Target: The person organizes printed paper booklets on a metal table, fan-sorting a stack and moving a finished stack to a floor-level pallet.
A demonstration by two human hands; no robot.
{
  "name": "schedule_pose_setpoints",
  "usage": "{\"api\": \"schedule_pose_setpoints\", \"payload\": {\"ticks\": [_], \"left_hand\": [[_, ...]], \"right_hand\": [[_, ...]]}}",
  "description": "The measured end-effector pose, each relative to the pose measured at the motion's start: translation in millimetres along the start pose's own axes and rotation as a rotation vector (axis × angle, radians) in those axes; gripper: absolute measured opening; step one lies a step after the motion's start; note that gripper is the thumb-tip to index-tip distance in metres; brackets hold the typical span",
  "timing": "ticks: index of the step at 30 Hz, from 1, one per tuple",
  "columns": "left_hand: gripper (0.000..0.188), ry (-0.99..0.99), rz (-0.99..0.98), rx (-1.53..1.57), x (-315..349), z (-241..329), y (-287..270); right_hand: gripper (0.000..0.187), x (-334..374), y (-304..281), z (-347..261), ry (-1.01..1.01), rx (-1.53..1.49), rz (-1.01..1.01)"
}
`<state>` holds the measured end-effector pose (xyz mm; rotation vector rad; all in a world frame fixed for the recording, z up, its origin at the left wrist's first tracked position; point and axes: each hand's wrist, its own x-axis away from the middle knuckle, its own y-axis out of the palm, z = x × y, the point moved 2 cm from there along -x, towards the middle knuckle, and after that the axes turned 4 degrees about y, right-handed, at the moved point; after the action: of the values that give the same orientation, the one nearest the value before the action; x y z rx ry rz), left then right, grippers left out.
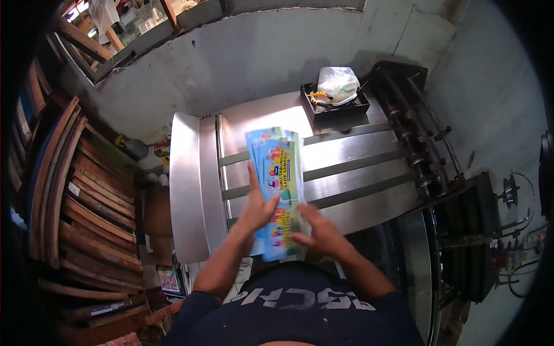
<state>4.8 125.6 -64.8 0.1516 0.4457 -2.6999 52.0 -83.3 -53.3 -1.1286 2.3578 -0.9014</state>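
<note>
A stack of long printed sheets (274,167), blue and green with small cartoon figures and lettering, is held upright in front of my body. Its upper edges fan slightly out of line. My left hand (258,209) grips the stack's left side, thumb across the front and the other fingers partly hidden behind. At the lower right edge is my right hand (320,232), its thumb and forefinger spread apart and touching the sheets. Slight blur shows on this hand and the sheets. Beneath them lies a metal machine table (358,158) with dark straps running across it.
A black tray (332,115) holding a white plastic bag (338,83) and a yellow-handled tool stands at the table's back. Rollers and rods (418,138) line its right end. A bent metal plate (187,184) rises at the left, beside stacked wooden frames (101,213).
</note>
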Motion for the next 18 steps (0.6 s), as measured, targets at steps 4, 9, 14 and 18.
{"api": "schedule_pose_setpoints", "payload": {"ticks": [4, 9, 14, 18], "left_hand": [[0.105, 0.136, -0.394, -0.596, 10.3, 83.6, -50.3], [0.083, -0.079, -0.681, -0.979, 29.5, 82.5, -22.4], [0.06, 0.205, -0.577, -1.06, 42.9, 57.3, -21.5], [0.051, 0.106, -0.677, -0.961, 42.1, 73.4, -21.2]], "right_hand": [[0.088, -0.8, -67.7, 11.4, 0.24, -0.279, 0.296], [0.084, 10.3, -68.1, 45.5, 0.12, 0.037, 0.166], [0.064, 18.2, -66.8, -3.4, 0.083, 0.186, 0.141], [0.066, 16.5, -67.0, -27.2, -0.032, 0.442, 0.147]]}}
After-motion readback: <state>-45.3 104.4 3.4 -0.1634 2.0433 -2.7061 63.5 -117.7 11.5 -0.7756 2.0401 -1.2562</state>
